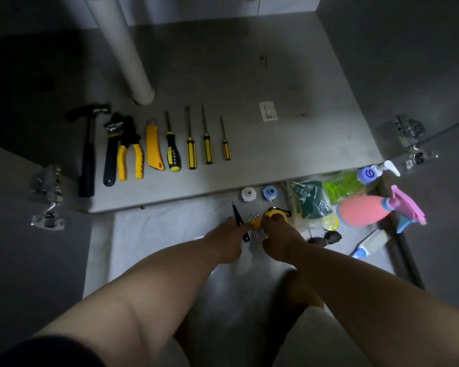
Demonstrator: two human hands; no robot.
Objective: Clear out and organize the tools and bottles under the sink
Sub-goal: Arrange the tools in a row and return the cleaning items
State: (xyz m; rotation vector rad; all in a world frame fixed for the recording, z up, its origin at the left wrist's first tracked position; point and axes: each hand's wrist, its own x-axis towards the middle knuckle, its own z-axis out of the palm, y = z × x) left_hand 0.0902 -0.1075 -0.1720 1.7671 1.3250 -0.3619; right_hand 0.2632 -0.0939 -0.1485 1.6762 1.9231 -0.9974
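Note:
On the cabinet floor [249,144] under the sink a row of tools lies side by side: a black hammer [88,154], an adjustable wrench [110,152], yellow pliers [130,154], a yellow utility knife [154,147] and several yellow-and-black screwdrivers [191,152]. Lower down, on the room floor, my left hand [228,242] and my right hand [278,239] both hold an orange-handled set of hex keys [257,227]. A yellow tape measure [276,214] lies just behind my right hand. Thin black snips [237,213] lie next to my left hand.
A white drain pipe [127,56] stands at the back left. A green soap bottle [350,184], a pink spray bottle [368,210], a bagged green sponge [312,200] and two small plastic fittings [259,193] lie at the right. Door hinges [48,197] flank the opening.

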